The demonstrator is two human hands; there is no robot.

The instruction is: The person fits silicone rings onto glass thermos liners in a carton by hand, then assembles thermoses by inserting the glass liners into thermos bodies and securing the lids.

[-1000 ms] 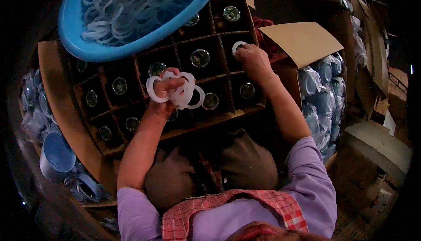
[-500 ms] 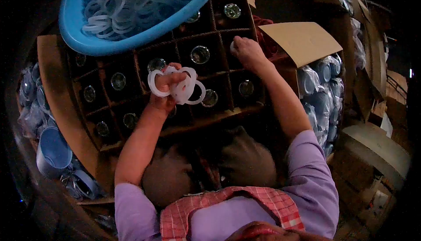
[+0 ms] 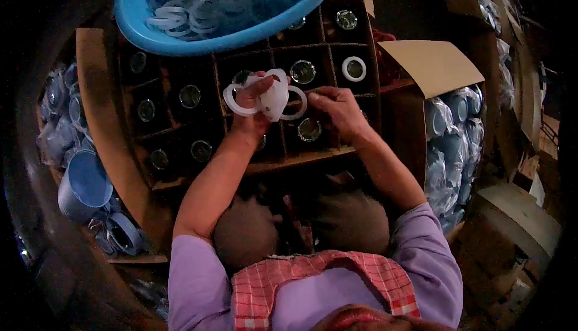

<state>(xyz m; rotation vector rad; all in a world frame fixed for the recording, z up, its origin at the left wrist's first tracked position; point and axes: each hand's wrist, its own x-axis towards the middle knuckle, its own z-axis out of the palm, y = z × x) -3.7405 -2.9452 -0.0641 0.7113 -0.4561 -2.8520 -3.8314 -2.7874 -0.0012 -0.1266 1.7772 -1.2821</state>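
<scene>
Several white plastic rings (image 3: 275,97) are bunched in my left hand (image 3: 250,109), its fingers closed round and through them. One ring (image 3: 295,103) sticks out of the bunch to the right. My right hand (image 3: 337,111) pinches at that ring's right edge, thumb and forefinger together. Beneath both hands lies a divided cardboard box (image 3: 265,165) with a glass jar in many of its compartments. One jar (image 3: 354,69), at the right, wears a white ring round its mouth; the open jars near it, such as this jar (image 3: 302,71), show bare rims.
A blue basin (image 3: 180,47) full of white rings rests over the far side of the box. A raised cardboard flap (image 3: 430,66) stands at the right, beside a stack of wrapped blue cups (image 3: 445,144). More blue cups (image 3: 87,183) lie at the left.
My right hand has left the right-hand jar, which now shows a white ring on it, and has come back to the rings in my left hand. The view has shifted.
</scene>
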